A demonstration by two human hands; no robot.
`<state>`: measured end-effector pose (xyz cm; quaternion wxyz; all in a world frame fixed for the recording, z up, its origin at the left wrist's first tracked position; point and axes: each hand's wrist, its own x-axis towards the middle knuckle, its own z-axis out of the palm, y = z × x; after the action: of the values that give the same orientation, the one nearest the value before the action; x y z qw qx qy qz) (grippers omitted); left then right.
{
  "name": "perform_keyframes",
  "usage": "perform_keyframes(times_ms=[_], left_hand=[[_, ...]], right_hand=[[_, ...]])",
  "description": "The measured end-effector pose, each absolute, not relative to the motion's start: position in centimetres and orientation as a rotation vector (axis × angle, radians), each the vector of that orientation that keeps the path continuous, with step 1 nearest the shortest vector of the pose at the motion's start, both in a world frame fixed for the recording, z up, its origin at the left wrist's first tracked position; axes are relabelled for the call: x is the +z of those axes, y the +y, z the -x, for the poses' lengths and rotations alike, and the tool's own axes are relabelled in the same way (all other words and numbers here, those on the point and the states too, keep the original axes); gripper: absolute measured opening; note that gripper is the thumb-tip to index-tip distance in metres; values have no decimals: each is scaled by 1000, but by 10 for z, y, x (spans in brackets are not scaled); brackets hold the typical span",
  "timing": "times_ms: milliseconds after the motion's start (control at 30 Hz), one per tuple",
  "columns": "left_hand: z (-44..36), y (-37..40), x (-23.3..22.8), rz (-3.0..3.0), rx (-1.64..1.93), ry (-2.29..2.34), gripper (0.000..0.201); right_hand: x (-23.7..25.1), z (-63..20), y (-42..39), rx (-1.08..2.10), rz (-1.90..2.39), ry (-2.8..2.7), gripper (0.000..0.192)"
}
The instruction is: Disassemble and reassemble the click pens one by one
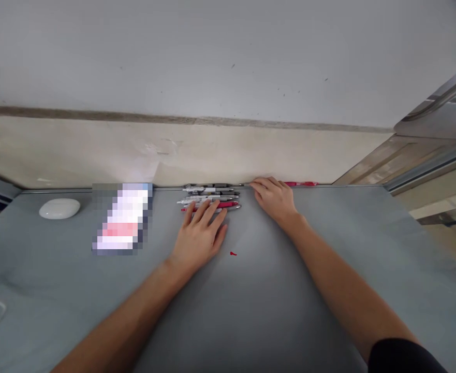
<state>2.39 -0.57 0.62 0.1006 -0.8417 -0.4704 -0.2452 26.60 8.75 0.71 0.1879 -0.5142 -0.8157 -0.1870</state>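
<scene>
Grey and bare for most of its width, the tabletop [328, 269] runs up to a pale wall, and against that far edge, at about twelve o'clock from the person, lies a row of pens [211, 197]. They are stacked side by side like rungs, each long axis running left to right, parallel to the wall; the tips appear to point to nine o'clock, though they are too small to be sure. The lie looks deliberate, since the table's raised rear lip would keep round barrels from rolling off. Over the nearest pens rests the left hand [200, 235], flat, fingers spread and laid across the barrels, palm on the table, seemingly steadying the row. At one o'clock the right hand [274, 198] sits against the rear lip, fingers curled downward; whether it pinches anything cannot be told. Just beyond it, at two o'clock, a red pen [301, 183] lies apart along the same edge, same axis. A small red fleck [233, 253] sits near the left hand. Farther out at ten o'clock are a blurred packet [122, 217] and a white oval case [59, 208].
</scene>
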Motion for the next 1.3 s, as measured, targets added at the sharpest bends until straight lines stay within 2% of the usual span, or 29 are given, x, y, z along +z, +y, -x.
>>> perform_keyframes(times_ms=[267, 567, 800, 1067, 1300], left_hand=[[-22, -6, 5, 2505, -693, -1413, 34], [-23, -16, 19, 2522, -697, -1392, 34], [-10, -37, 20, 2563, -683, -1307, 33], [0, -48, 6, 2566, -666, -1308, 34], [-1, -34, 17, 2532, -691, -1315, 31]], right_hand=[[9, -264, 80, -457, 1404, -2255, 31], [23, -237, 17, -297, 1291, -2269, 25], [13, -230, -18, -141, 1269, -2248, 26], [1, -235, -25, -157, 1238, -2288, 27], [1, -235, -24, -167, 1234, -2306, 26]])
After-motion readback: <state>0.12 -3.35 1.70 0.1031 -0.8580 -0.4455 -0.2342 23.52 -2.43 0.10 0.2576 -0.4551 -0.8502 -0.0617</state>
